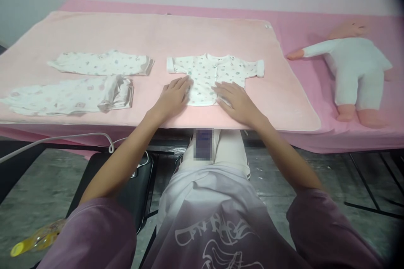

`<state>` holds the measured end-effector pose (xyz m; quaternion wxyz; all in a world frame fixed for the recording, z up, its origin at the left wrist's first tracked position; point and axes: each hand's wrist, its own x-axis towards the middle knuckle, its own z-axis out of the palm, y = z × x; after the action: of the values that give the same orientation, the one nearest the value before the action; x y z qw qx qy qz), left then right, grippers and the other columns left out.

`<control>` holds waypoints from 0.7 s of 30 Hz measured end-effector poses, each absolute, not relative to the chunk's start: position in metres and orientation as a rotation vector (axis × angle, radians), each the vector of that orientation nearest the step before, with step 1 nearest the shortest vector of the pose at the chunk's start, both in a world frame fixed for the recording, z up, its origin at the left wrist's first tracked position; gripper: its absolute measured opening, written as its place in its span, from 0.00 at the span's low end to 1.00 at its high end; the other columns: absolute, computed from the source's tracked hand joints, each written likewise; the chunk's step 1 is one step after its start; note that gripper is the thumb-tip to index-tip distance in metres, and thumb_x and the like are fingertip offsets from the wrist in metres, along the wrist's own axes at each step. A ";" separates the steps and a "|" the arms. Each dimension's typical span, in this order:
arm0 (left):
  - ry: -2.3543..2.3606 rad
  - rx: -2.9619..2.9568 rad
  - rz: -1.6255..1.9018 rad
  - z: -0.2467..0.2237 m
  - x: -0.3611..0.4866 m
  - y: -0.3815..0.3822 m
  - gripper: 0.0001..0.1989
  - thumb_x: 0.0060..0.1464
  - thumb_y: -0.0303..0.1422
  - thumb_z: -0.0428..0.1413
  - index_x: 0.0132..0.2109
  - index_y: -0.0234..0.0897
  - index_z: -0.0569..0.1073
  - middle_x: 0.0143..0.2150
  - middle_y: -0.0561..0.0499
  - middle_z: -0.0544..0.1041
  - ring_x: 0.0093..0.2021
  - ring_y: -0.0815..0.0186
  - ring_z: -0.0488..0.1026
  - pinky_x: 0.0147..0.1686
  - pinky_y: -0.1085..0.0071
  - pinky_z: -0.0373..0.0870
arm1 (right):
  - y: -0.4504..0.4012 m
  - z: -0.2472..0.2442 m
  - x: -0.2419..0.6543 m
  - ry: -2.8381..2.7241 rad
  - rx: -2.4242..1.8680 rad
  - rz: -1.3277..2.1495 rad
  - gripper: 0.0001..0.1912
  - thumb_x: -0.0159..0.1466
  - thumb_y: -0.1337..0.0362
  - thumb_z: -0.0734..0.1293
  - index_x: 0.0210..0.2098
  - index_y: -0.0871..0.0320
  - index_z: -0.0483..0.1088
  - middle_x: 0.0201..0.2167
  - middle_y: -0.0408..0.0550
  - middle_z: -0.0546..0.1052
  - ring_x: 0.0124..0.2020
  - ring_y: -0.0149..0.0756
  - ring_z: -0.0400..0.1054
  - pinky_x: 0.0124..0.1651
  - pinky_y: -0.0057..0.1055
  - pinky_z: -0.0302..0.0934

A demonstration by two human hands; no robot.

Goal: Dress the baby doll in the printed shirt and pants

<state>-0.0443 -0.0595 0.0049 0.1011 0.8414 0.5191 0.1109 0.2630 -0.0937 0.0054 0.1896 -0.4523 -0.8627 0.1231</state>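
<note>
A small white shirt (202, 84) with a scattered print lies spread out on a pale pink mat (176, 33), its neckline on the far side, its hem toward the person and its sleeves stretched out to either side. The mat covers much of a worktop (311, 80) draped in brighter pink cloth, which shows beyond the shirt and to its right.

Both of the person's hands rest on the shirt. The left hand (174, 93) lies at the shirt's near left edge, its fingers extended and close together, reaching onto the fabric. The right hand (234, 100) lies over the shirt's near right part, by the front opening, with its fingers open and slightly spread. Neither hand grips the cloth; the fingers lie out along it.

To the left of the shirt are two more printed white garments, apart from it: a farther garment (101, 63) and a nearer garment (63, 96), the latter bunched at the end facing the shirt. Well to the right of the shirt, a doll (356, 67) in white clothing lies with one arm pointing toward it. Lower than the shirt and to its left are a white cable (78, 135), a black seat (142, 195) and a bottle (39, 237) with a yellow cap.
</note>
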 end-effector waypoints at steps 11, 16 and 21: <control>1.412 2.474 0.348 -0.001 -0.057 -0.060 0.34 0.78 0.36 0.41 0.85 0.52 0.63 0.87 0.54 0.60 0.85 0.45 0.55 0.82 0.38 0.54 | -0.084 -0.016 0.285 -2.546 -1.263 0.431 0.34 0.86 0.44 0.53 0.87 0.39 0.53 0.88 0.38 0.49 0.90 0.50 0.43 0.90 0.63 0.38; 1.433 2.480 0.309 0.000 -0.058 -0.053 0.36 0.75 0.36 0.42 0.85 0.54 0.62 0.88 0.57 0.58 0.85 0.44 0.54 0.82 0.37 0.51 | -0.084 -0.017 0.284 -2.544 -1.261 0.394 0.34 0.85 0.44 0.53 0.87 0.40 0.52 0.88 0.39 0.50 0.89 0.51 0.44 0.90 0.63 0.40; 1.443 2.481 0.317 0.003 -0.055 -0.046 0.35 0.74 0.37 0.43 0.84 0.51 0.65 0.87 0.53 0.59 0.83 0.38 0.56 0.80 0.34 0.51 | -0.086 -0.016 0.283 -2.536 -1.258 0.387 0.34 0.85 0.47 0.55 0.87 0.40 0.53 0.88 0.40 0.51 0.89 0.53 0.45 0.89 0.66 0.42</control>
<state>-0.0553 -0.0463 0.0031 0.1265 0.8524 0.4956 0.1089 0.2835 -0.0861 -0.0163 0.1417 -0.4358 -0.8787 0.1339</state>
